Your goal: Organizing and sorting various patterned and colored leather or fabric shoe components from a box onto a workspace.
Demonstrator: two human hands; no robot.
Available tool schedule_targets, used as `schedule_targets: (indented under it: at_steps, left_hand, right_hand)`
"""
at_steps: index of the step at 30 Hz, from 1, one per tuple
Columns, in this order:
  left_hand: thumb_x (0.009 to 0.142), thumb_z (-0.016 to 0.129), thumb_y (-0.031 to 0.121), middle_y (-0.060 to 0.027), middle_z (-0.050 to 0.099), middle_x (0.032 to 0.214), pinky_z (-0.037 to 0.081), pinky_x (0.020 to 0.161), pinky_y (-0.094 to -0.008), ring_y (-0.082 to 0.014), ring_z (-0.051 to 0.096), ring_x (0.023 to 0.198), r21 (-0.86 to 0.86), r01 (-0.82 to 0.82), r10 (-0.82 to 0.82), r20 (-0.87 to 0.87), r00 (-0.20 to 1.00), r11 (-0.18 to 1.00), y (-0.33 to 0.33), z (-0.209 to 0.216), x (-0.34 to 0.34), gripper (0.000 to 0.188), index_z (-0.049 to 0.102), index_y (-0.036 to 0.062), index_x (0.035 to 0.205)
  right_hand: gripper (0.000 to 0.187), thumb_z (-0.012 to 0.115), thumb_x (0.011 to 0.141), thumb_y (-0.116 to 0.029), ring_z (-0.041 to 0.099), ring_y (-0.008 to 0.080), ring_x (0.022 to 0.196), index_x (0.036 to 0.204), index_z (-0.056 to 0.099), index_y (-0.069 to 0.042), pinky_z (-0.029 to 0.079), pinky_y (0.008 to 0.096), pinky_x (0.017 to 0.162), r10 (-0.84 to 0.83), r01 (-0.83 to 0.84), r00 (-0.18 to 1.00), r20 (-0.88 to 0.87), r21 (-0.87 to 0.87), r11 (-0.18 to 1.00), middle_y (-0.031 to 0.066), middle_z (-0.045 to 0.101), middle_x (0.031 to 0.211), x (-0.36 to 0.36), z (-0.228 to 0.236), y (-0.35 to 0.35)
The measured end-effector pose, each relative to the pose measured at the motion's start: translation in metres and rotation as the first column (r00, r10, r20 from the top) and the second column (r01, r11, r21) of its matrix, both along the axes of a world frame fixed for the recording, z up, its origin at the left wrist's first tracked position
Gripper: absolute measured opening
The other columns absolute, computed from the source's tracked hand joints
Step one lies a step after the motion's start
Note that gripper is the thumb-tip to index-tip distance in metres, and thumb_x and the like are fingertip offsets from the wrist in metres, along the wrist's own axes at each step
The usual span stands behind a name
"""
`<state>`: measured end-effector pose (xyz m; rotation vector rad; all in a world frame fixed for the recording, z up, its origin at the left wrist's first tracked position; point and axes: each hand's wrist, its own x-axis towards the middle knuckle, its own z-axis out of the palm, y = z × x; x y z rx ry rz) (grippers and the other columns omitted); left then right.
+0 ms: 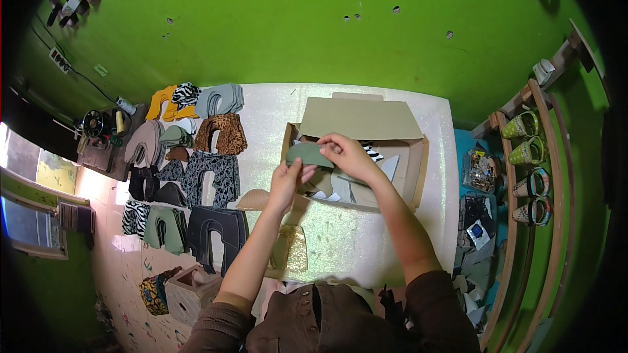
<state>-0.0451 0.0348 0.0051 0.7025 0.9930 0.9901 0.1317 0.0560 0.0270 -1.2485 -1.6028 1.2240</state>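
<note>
Both hands are over the open cardboard box near the far right part of the white glittery worktop. Left hand and right hand share one grey-green cut fabric piece, held in the air above the box's left wall. Left thumb and fingers pinch its lower left edge; right fingertips pinch its upper right edge. Both grips closed on the piece, no slack that I can see.

Orientation: long axis runs roughly left-right, parallel to the worktop's far edge. Rounded end points left, towards the sorted stacks; the right end is hidden under the right fingers. It lies close to flat, face up.

Progress, my read: sorting is well along but not done. Along the worktop's left edge sit many sorted stacks: yellow pieces, grey pieces, leopard-print pieces, dark patterned pieces, black pieces, zebra-print pieces. A glittery gold piece lies near the near edge. The box holds more loose pieces, pale and striped, so a fair batch remains. The piece in hand is not yet on any stack.
</note>
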Motion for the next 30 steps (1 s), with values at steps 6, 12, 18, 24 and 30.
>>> schedule_targets:
  at_steps: [6, 12, 18, 24, 30]
  left_hand:
    - [0.093, 0.041, 0.018, -0.0155, 0.058, 0.102, 0.049, 0.083, -0.0277, -0.0211, 0.059, 0.095, 0.006, -0.094, 0.094, -0.014, 0.995, 0.996, 0.006, -0.006, -0.021, 0.027, 0.047, -0.0046, 0.107]
    - [0.093, 0.042, 0.018, -0.0152, 0.057, 0.104, 0.049, 0.083, -0.0285, -0.0222, 0.059, 0.096, 0.001, -0.083, 0.083, -0.012, 0.997, 0.997, 0.007, -0.012, -0.021, 0.027, 0.047, -0.0044, 0.109]
    - [0.094, 0.040, 0.016, -0.0153, 0.057, 0.106, 0.048, 0.084, -0.0288, -0.0226, 0.058, 0.098, -0.012, -0.083, 0.083, -0.034, 0.996, 0.996, 0.005, -0.014, -0.027, 0.027, 0.046, -0.0036, 0.111]
    - [0.093, 0.041, 0.015, -0.0156, 0.057, 0.105, 0.048, 0.083, -0.0279, -0.0222, 0.058, 0.098, -0.019, -0.054, 0.054, 0.011, 0.998, 0.998, 0.006, -0.011, -0.021, 0.025, 0.048, -0.0039, 0.108]
    - [0.094, 0.040, 0.016, -0.0148, 0.057, 0.105, 0.048, 0.084, -0.0271, -0.0214, 0.058, 0.099, -0.029, -0.043, 0.044, 0.007, 0.999, 0.999, 0.004, -0.012, -0.030, 0.027, 0.047, -0.0027, 0.111]
  right_hand:
    - [0.021, 0.055, 0.080, -0.012, 0.057, 0.0268, 0.077, 0.097, 0.058, -0.002, 0.046, 0.0350, 0.069, 0.077, -0.116, 0.928, 0.365, 0.086, 0.990, 0.0132, 0.059, 0.087, 0.006, -0.028, -0.001]
    - [0.022, 0.054, 0.073, -0.008, 0.056, 0.0309, 0.089, 0.095, 0.056, -0.006, 0.048, 0.0397, 0.073, 0.005, -0.178, 0.741, 0.672, 0.189, 0.966, 0.0143, 0.059, 0.085, -0.022, -0.086, 0.008]
    - [0.023, 0.058, 0.068, -0.012, 0.057, 0.0327, 0.087, 0.089, 0.051, -0.005, 0.048, 0.0415, 0.071, 0.042, -0.095, 0.808, 0.588, 0.060, 0.994, 0.0146, 0.059, 0.082, -0.044, -0.095, 0.021]
    - [0.031, 0.058, 0.071, -0.014, 0.059, 0.0336, 0.083, 0.099, 0.052, -0.004, 0.047, 0.0412, 0.073, 0.005, -0.001, 0.850, 0.526, -0.008, 1.000, 0.0182, 0.061, 0.087, -0.033, -0.113, 0.020]
    - [0.022, 0.060, 0.075, -0.018, 0.059, 0.0344, 0.082, 0.089, 0.060, -0.001, 0.046, 0.0400, 0.071, 0.017, -0.020, 0.866, 0.500, 0.001, 1.000, 0.0190, 0.061, 0.085, 0.012, -0.015, 0.006]
